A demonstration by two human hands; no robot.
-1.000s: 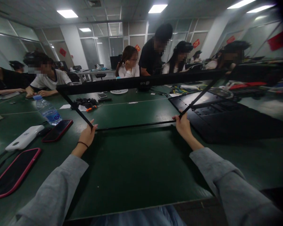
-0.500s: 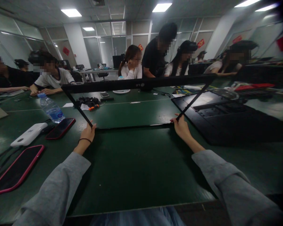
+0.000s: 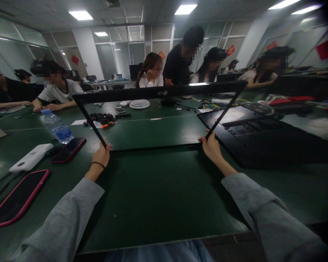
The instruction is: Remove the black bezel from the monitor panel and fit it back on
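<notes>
A thin black monitor bezel frame (image 3: pixel 158 92) stands tilted up over the green table (image 3: pixel 158 189). Its near edge lies along the table and its wide far bar is raised in front of the people opposite. My left hand (image 3: pixel 101 155) is closed on the frame's left side bar near the near corner. The right side bar is pinched by my right hand (image 3: pixel 211 147) close to its near corner. Both arms wear grey sleeves.
A black monitor back panel (image 3: pixel 262 134) lies flat to the right. On the left are a water bottle (image 3: pixel 56 127), a red phone (image 3: pixel 68 150), a white power bank (image 3: pixel 30 158) and a pink-cased phone (image 3: pixel 16 200). Several people sit across the table.
The frame's far bar has risen a little higher, tilting the frame more upright. My hands keep their grip at the near corners.
</notes>
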